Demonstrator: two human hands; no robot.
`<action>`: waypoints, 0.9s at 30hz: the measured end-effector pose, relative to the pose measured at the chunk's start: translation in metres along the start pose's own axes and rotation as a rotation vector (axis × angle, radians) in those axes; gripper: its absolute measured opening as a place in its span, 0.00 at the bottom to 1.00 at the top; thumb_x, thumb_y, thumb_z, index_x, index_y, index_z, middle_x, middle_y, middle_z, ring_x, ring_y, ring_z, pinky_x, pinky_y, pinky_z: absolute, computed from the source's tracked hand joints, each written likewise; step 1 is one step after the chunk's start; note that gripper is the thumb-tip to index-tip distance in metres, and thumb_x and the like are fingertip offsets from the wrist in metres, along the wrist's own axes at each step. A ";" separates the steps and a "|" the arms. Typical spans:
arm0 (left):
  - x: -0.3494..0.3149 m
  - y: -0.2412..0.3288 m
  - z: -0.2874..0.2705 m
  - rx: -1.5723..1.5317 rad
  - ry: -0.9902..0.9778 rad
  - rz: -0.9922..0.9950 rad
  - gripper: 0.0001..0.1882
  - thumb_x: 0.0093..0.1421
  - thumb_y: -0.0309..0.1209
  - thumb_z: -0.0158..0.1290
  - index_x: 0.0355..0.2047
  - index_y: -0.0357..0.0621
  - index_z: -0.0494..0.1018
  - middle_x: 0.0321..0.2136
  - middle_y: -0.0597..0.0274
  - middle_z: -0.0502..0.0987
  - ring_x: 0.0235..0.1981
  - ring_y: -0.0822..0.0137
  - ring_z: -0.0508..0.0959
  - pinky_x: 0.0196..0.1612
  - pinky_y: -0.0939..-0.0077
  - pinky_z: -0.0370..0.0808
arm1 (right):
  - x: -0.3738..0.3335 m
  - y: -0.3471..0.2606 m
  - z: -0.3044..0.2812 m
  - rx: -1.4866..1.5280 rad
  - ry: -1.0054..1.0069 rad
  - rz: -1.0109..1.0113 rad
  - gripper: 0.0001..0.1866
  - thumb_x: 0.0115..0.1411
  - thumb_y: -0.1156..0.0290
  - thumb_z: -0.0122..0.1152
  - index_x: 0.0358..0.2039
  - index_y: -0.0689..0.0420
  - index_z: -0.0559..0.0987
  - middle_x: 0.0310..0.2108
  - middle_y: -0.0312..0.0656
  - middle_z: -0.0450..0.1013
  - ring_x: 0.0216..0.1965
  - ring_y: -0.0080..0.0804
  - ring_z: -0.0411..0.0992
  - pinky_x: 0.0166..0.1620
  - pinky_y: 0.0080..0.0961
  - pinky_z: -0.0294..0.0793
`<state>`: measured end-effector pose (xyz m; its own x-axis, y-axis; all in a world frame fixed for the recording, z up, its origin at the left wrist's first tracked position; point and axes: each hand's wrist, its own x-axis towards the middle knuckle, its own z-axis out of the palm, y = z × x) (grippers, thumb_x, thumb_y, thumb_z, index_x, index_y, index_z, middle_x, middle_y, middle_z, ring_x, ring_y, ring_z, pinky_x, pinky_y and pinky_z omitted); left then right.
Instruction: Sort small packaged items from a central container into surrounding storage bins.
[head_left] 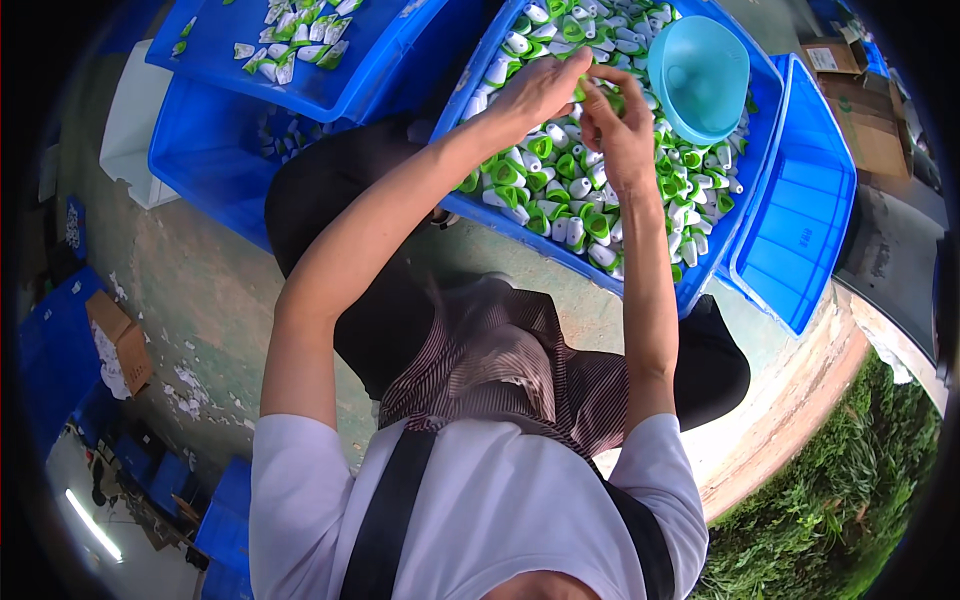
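Note:
Above a large blue bin [462, 100] filled with small green-and-white plastic pieces [600, 222], my two hands meet, fingertips close together. My left hand [545, 92] comes in from the left, its fingers closed on a small green-and-white plastic piece [580, 92], mostly hidden by the fingers. From the right, my right hand [622, 135] reaches the same piece with bent fingers, thumb and forefinger pinched at it. Just right of my right hand, a light-blue plastic bowl [700, 80] rests on the heap, tilted, with its hollow showing.
At the upper left, a blue tray [390, 50] bears more green-and-white pieces, above another blue bin [205, 150]. An upright blue crate [800, 215] leans beside the big bin's right side. Cardboard boxes [870, 125] stand far right. My knees flank the bin's near edge.

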<state>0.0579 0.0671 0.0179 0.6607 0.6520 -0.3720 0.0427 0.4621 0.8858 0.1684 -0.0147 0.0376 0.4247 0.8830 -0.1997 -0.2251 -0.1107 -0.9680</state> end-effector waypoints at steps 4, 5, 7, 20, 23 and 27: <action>0.001 -0.006 -0.001 0.247 0.045 0.103 0.32 0.62 0.57 0.46 0.43 0.36 0.73 0.26 0.68 0.72 0.30 0.76 0.73 0.38 0.83 0.73 | 0.003 0.007 -0.002 -0.171 -0.194 -0.126 0.06 0.62 0.69 0.57 0.35 0.57 0.72 0.19 0.31 0.66 0.15 0.13 0.58 0.17 0.12 0.51; 0.002 -0.006 -0.001 0.247 0.039 0.103 0.32 0.62 0.57 0.46 0.43 0.36 0.73 0.26 0.68 0.72 0.30 0.76 0.73 0.38 0.83 0.73 | 0.001 0.005 0.000 -0.182 -0.116 -0.119 0.05 0.62 0.70 0.56 0.34 0.58 0.72 0.19 0.31 0.66 0.15 0.13 0.58 0.16 0.12 0.51; 0.005 -0.006 -0.002 0.212 0.046 -0.003 0.31 0.61 0.56 0.49 0.43 0.34 0.73 0.29 0.64 0.74 0.31 0.77 0.73 0.36 0.81 0.73 | 0.005 0.006 -0.003 -0.035 -0.090 -0.009 0.05 0.62 0.71 0.55 0.33 0.58 0.72 0.18 0.31 0.66 0.15 0.14 0.58 0.16 0.12 0.51; 0.002 0.017 -0.021 -0.229 0.243 -0.072 0.15 0.66 0.30 0.39 0.45 0.35 0.71 0.33 0.49 0.78 0.34 0.60 0.80 0.35 0.73 0.75 | 0.067 0.020 -0.051 -1.356 0.249 -0.652 0.09 0.55 0.61 0.61 0.35 0.50 0.79 0.32 0.40 0.76 0.36 0.45 0.74 0.41 0.41 0.70; 0.008 0.008 -0.019 -0.226 0.213 -0.104 0.14 0.65 0.29 0.40 0.44 0.35 0.72 0.32 0.50 0.78 0.32 0.62 0.79 0.34 0.74 0.75 | 0.097 0.065 -0.045 -1.292 0.145 -0.416 0.11 0.57 0.59 0.57 0.35 0.51 0.78 0.22 0.45 0.77 0.27 0.51 0.76 0.30 0.44 0.73; 0.017 -0.009 -0.025 -0.184 0.218 -0.188 0.12 0.63 0.31 0.48 0.42 0.35 0.73 0.29 0.55 0.77 0.20 0.73 0.71 0.23 0.79 0.67 | 0.125 0.083 -0.049 -1.592 0.116 -0.275 0.11 0.53 0.59 0.58 0.33 0.50 0.76 0.27 0.48 0.77 0.30 0.52 0.76 0.32 0.45 0.74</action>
<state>0.0504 0.0891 -0.0035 0.4778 0.6492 -0.5918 -0.0004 0.6738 0.7389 0.2460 0.0642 -0.0755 0.3737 0.9257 0.0587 0.9225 -0.3643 -0.1274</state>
